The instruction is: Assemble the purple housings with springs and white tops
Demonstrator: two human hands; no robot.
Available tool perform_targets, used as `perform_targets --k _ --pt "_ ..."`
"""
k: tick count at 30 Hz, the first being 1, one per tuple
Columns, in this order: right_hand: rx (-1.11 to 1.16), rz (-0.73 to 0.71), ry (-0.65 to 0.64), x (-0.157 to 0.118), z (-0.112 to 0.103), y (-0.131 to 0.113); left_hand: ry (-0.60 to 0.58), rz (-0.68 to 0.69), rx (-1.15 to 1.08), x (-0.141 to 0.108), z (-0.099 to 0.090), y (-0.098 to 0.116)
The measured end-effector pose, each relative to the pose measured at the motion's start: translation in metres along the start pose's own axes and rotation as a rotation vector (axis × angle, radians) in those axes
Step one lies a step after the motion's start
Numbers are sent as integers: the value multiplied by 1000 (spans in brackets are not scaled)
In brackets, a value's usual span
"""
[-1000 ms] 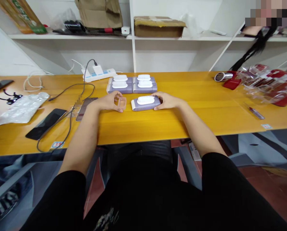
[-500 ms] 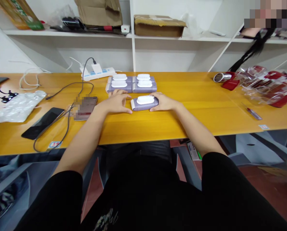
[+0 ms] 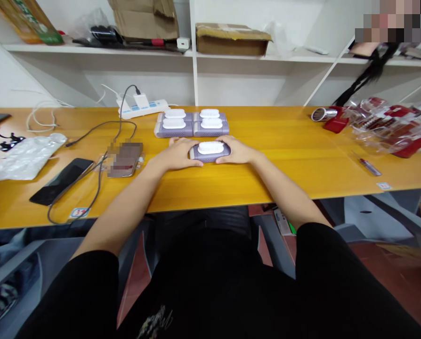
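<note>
Near the middle of the table lies a flat purple-grey box [image 3: 210,157] with a white, bristled brush [image 3: 211,147] on top. My left hand [image 3: 181,154] clasps its left end, thumb in front and fingers behind. Around the right end, my right hand [image 3: 238,150] grips it the same way. Just behind stand several matching purple-grey boxes, in a left group [image 3: 174,134] and a right group [image 3: 210,133] side by side, each box topped with a white brush. My fingertips behind the held box are partly hidden.
To the left lie a black phone [image 3: 61,181], another phone [image 3: 127,160], a dark cable [image 3: 101,181] and a bubble-wrap bag [image 3: 28,157]. A power strip [image 3: 145,109] sits at the back. On the right are a metal grater drum [image 3: 324,114], red bagged parts [image 3: 390,125] and a screwdriver [image 3: 370,166].
My left hand has moved right and closed on the left end of the box, where there was a gap before. My right hand keeps its hold.
</note>
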State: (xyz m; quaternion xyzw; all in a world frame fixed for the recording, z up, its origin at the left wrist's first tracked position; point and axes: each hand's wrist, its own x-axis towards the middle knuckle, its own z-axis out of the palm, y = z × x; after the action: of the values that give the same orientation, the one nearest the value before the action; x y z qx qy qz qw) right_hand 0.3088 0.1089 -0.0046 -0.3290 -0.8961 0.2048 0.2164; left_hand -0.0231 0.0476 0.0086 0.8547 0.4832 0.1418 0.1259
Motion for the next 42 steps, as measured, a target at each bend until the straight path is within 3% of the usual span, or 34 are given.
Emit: perform_targets --k 4,11,20,23,27,32,37,42 --pt "-37 -140 101 10 8 -16 42 -22 7 1 6 10" --pt "-58 -136 84 23 24 -30 59 -55 67 4 13 29" --pt "36 -77 -28 8 6 -26 18 -47 50 -3 1 1" --pt "25 -54 0 5 7 -25 21 -25 49 -5 -2 1" --pt "6 -58 108 5 8 -23 174 -11 -103 -8 -8 14" --pt "-49 -104 154 4 7 -26 460 -169 -456 1 0 22" --pt "-176 -94 150 5 9 -29 471 -303 -653 18 18 8" --pt "-271 -62 126 5 5 -38 477 -288 -720 21 20 7"
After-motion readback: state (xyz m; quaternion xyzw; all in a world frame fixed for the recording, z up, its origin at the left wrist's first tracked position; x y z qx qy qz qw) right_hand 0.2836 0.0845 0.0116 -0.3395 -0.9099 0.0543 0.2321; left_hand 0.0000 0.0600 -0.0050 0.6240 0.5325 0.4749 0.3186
